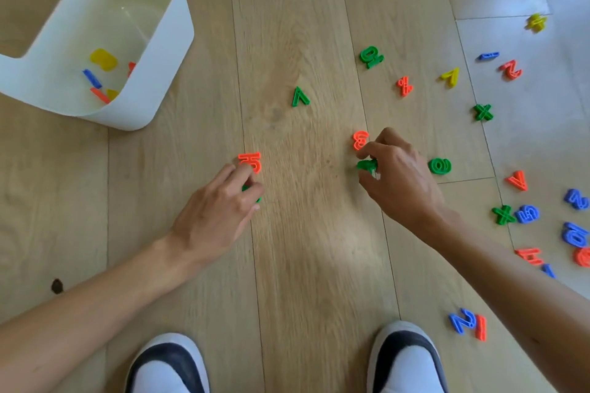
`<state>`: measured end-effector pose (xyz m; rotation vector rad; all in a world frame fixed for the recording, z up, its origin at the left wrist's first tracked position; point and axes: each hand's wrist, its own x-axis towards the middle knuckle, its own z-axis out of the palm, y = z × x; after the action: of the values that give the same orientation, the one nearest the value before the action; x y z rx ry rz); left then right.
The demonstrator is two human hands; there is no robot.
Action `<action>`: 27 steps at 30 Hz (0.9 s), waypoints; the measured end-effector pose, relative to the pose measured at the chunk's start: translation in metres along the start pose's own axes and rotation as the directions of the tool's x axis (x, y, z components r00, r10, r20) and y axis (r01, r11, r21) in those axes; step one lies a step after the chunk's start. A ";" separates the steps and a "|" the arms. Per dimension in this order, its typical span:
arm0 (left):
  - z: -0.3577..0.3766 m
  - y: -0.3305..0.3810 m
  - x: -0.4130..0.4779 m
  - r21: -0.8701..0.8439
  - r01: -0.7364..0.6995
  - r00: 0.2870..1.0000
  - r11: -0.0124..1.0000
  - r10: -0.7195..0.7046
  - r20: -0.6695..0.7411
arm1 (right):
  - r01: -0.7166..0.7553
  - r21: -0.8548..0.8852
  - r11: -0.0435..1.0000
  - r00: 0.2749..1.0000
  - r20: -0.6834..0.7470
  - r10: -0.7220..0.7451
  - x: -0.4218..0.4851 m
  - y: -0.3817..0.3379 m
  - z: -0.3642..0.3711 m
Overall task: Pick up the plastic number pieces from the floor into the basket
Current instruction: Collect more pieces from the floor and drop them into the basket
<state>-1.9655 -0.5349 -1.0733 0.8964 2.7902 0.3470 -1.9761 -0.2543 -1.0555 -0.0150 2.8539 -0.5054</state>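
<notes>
Both hands are down on the smooth wood-grain floor (303, 233): my left hand (217, 214) is pinched around a green piece (247, 190) beside an orange ridged piece (250, 161), and my right hand (399, 175) grips another green plastic piece (367, 166) next to an orange 8 (360, 139). More hollow-faced plastic numbers lie scattered to the right, while the rounded white basket (166, 51), upper left, holds a few.

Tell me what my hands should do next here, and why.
Probably pinch up the two orange pieces at your fingertips. The left hand already holds a green piece and touches the orange piece; the right hand holds another green piece beside the orange 8. Then carry all to the white basket at the upper left.
</notes>
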 end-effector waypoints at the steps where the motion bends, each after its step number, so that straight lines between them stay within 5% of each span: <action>1: 0.002 -0.001 -0.002 -0.008 -0.011 1.000 1.000 0.011 0.011 | 0.001 0.000 1.000 1.000 -0.001 -0.001 0.002 0.002 0.001; 10: -0.003 -0.002 0.002 -0.012 -0.068 0.997 0.998 0.068 -0.027 | -0.003 0.127 0.992 0.997 -0.074 0.013 0.008 0.013 0.003; 15: -0.012 -0.013 0.026 0.015 0.098 0.989 0.995 -0.095 -0.110 | -0.013 0.225 0.974 0.993 -0.107 0.038 0.021 0.015 -0.004; 21: -0.011 -0.017 0.034 -0.097 0.140 0.989 0.985 -0.143 -0.027 | -0.013 0.050 0.999 0.999 -0.040 0.015 0.046 0.016 -0.008; 27: -0.015 -0.018 0.038 -0.123 0.111 0.994 0.986 -0.112 -0.007 | -0.145 0.020 0.989 0.988 0.055 0.144 0.057 0.013 -0.005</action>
<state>-2.0098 -0.5289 -1.0683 0.7099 2.7819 0.5015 -2.0325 -0.2434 -1.0686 0.1791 2.7704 -0.5003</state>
